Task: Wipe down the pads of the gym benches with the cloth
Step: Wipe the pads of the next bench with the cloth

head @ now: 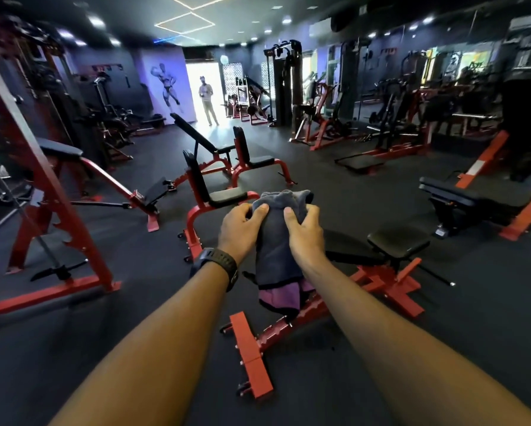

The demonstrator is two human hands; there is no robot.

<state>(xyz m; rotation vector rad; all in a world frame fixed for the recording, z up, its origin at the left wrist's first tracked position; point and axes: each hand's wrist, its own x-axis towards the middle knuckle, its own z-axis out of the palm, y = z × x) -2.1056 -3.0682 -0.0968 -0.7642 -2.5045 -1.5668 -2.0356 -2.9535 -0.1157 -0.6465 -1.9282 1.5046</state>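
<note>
Gripping the cloth (276, 250) from both sides, the left hand (239, 229) had its thumb and fingers curled over the upper left edge and the right hand (304, 235) clutched the upper right edge. It hung in the air between them, dark grey-blue with a purple layer showing at its lower end, and touched no pad. A black wristwatch (218, 265) sat on the left wrist; nothing could be read on it.

Below the hands stood a red-framed bench (289, 330) on the dark floor (135, 265), its black seat pad (398, 245) to the right of the cloth. Just beyond the hands was an upright bench (224, 196) with a black seat and back. Farther off stood an incline bench (193, 130) and a second upright bench (259, 161), side by side. A low black bench (461, 195) lay well apart at the right.

On the far wall a mural (167, 84) showed a flexing bodybuilder, and a person (207, 99) stood in the bright doorway beside it. Lettering on the machines was too blurred to read.
</note>
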